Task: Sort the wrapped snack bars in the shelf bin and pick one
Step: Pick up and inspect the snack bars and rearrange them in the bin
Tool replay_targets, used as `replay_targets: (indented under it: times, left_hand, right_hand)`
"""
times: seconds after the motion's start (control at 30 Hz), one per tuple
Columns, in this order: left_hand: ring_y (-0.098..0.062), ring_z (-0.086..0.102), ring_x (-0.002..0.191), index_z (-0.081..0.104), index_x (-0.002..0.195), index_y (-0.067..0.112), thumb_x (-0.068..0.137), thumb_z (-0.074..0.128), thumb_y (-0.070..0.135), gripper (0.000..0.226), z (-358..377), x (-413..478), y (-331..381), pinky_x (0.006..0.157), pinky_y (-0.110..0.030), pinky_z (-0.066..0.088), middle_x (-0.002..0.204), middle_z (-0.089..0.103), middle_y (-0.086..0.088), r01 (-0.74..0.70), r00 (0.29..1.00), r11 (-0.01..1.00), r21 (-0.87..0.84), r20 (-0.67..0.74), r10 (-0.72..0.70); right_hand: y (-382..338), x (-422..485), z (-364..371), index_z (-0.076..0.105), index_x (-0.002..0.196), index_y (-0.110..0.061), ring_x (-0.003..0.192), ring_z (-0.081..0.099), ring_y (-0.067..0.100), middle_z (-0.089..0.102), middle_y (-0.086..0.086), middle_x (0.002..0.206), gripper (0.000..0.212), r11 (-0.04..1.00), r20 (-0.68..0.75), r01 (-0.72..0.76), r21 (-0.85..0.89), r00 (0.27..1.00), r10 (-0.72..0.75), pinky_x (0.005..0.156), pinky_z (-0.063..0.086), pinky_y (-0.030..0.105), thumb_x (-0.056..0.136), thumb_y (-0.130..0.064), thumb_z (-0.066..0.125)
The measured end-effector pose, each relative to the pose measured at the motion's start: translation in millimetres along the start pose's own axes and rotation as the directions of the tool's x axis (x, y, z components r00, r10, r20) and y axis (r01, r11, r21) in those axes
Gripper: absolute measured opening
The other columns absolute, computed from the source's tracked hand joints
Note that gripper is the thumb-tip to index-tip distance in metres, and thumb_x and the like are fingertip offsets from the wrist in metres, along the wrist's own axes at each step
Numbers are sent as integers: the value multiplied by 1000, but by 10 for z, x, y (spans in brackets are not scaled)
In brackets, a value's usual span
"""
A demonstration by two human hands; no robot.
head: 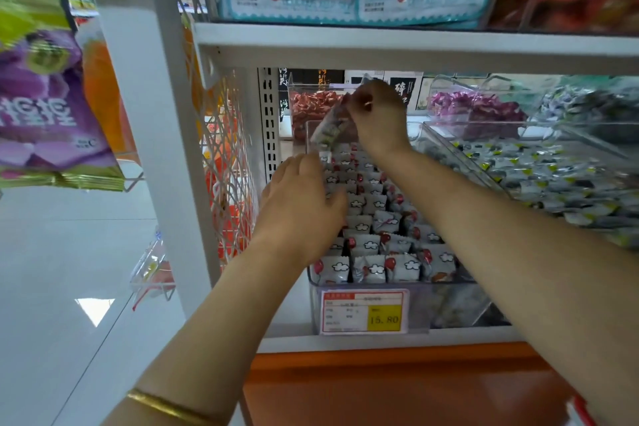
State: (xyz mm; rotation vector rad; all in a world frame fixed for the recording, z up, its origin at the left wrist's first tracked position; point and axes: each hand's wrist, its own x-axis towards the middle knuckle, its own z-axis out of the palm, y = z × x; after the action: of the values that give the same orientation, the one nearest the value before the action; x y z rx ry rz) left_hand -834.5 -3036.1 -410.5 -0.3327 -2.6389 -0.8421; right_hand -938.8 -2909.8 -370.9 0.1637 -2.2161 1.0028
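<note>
A clear shelf bin holds rows of white wrapped snack bars printed with clouds and red balloons. My left hand lies on the left rows with its fingers spread and fairly straight, pressing the bars. My right hand is raised over the back of the bin and pinches one wrapped bar, which hangs tilted and blurred below the fingers. The back rows are partly hidden by both hands.
A yellow and red price tag is fixed to the bin's front. To the right lies a clear bin of grey-green packets. Behind stand bins of red sweets and purple sweets. A white shelf board runs close above.
</note>
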Motion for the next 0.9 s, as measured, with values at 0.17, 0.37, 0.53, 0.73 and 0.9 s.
replay_targets:
  times: [0.17,0.37,0.53,0.73,0.9]
  left_hand:
    - [-26,29,129,36,140,12,94,41,39,53,-58,-132,104,104,-38,21,142,41,-7,-69,961,979,194,-250,117]
    - [-14,43,114,54,125,17,90,43,46,47,-76,-543,437,95,-25,34,123,50,1,-175,969,981,-82,-190,157]
    - [-5,56,62,61,94,19,84,54,41,25,-104,-799,641,54,-15,47,74,61,2,6,998,747,-665,46,33]
    - [-6,53,55,69,70,15,77,57,26,17,-97,-822,702,52,-14,49,70,58,-1,323,946,150,-934,324,-19]
    - [-5,55,55,68,65,13,80,59,20,19,-83,-776,637,52,-13,50,68,58,-2,384,918,-52,-922,387,-85]
  right_hand:
    - [-146,-562,-813,56,88,-7,66,65,9,63,7,88,5,907,-33,-166,387,981,193,57,54,25,93,-8,54]
    - [-108,-1444,-1496,64,76,-8,62,61,9,63,3,75,18,568,173,-354,743,921,348,55,52,21,91,-4,54]
    - [6,-1729,-1682,66,69,-10,56,63,11,66,1,64,12,280,319,-444,851,862,395,51,51,20,80,-11,60]
    - [109,-1789,-1754,63,84,-8,49,56,7,62,-2,61,17,318,405,-524,790,836,370,44,47,17,72,-20,64]
    - [158,-1787,-1740,62,88,-6,46,53,7,58,0,58,20,246,448,-529,812,836,318,42,44,17,72,-19,63]
